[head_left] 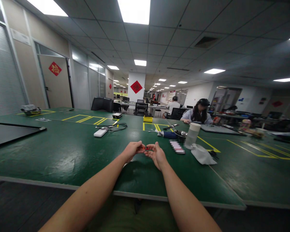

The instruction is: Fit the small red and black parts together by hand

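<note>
Above the green table (87, 161), my left hand (133, 150) and my right hand (157, 155) meet at the fingertips. Between them is a small red and dark object (146, 149), too small to identify. Both hands appear to pinch it, with my fingers curled and my thumbs up. To the right of my right hand lies a phone-like item (177, 146), blurred out. A white power bank (101, 132) with a black cable (118, 126) rests beyond my left hand.
At right stand a translucent cup (192, 135) and a white pouch (203, 154). Behind them are a dark blue rolled item (166, 135) and a metal bowl (181, 133). A yellow box (148, 119) sits at the far edge. Another person (198, 112) sits across the table. A black tray (12, 132) lies left.
</note>
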`<action>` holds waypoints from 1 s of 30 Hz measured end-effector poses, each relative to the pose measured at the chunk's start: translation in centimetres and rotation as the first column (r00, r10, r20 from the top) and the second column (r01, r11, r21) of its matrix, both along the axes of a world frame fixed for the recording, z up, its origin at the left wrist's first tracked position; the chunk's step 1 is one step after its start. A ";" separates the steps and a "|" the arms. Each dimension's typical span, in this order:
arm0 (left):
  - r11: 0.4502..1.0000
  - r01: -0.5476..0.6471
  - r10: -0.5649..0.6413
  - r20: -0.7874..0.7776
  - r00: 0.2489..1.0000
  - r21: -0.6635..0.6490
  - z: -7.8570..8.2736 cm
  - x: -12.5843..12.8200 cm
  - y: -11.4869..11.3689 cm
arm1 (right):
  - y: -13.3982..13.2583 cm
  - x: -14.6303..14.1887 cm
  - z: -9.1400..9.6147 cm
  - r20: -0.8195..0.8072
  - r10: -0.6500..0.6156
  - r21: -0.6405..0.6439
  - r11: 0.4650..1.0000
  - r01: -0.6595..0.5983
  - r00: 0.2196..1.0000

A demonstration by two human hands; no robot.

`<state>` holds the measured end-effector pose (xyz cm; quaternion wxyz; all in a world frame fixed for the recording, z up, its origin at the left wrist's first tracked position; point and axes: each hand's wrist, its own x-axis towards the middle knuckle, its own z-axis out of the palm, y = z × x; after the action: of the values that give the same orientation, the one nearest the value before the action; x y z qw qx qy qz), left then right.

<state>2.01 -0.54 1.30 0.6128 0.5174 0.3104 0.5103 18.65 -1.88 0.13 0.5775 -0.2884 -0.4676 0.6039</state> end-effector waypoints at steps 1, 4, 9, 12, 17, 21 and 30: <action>1.000 0.000 0.000 0.003 1.000 -0.007 0.0 0.0 0.0 | 0.0 0.0 0.0 0.003 0.002 0.000 1.000 -0.002 1.000; 1.000 0.000 0.001 0.009 1.000 -0.030 0.2 0.1 -0.1 | -0.1 0.0 0.1 0.030 0.000 0.006 1.000 0.000 1.000; 0.999 -0.010 0.011 0.024 1.000 -0.047 0.4 0.1 -0.3 | -0.2 0.0 0.1 0.044 0.001 0.022 1.000 -0.002 0.999; 0.999 0.000 0.003 0.042 0.999 -0.052 0.4 0.2 -0.3 | -0.1 0.1 0.1 0.025 0.003 0.010 1.000 -0.004 1.000; 0.997 -0.003 0.006 0.050 0.999 -0.072 0.6 0.3 -0.5 | -0.3 0.1 0.2 0.018 0.016 -0.013 1.000 -0.015 1.000; 0.997 -0.004 0.008 0.057 0.998 -0.079 0.5 0.3 -0.4 | -0.4 0.0 0.3 0.023 0.012 -0.009 1.000 -0.012 1.000; 0.998 0.001 0.002 0.048 0.999 -0.058 0.2 0.2 -0.2 | -0.2 0.1 0.1 -0.010 0.019 -0.003 1.000 -0.019 1.000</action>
<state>2.21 -0.72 1.52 0.6346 0.4871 0.3105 0.5134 18.75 -2.05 0.27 0.5738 -0.2818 -0.4665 0.6113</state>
